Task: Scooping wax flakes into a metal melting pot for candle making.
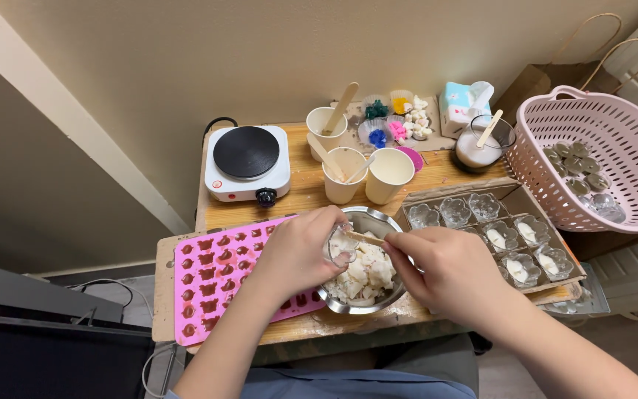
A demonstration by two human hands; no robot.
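Note:
My left hand (293, 251) holds a small clear glass cup (341, 249), tilted over a metal bowl (374, 219) of white wax chunks (367, 277). In my right hand (448, 272) is a thin wooden stick (365, 237) whose tip reaches into the glass cup. A pink silicone mould (204, 277) with small shaped cavities lies to the left of the bowl. At the right, a cardboard tray (507, 188) carries several flower-shaped glass cups, some filled with white wax.
A white hot plate (247, 162) stands at the back left. Behind the bowl are three paper cups (367, 174) with wooden sticks, small cups of coloured bits (393, 122) and a glass of white liquid (481, 144). A pink basket (599, 159) with candle holders sits on the right.

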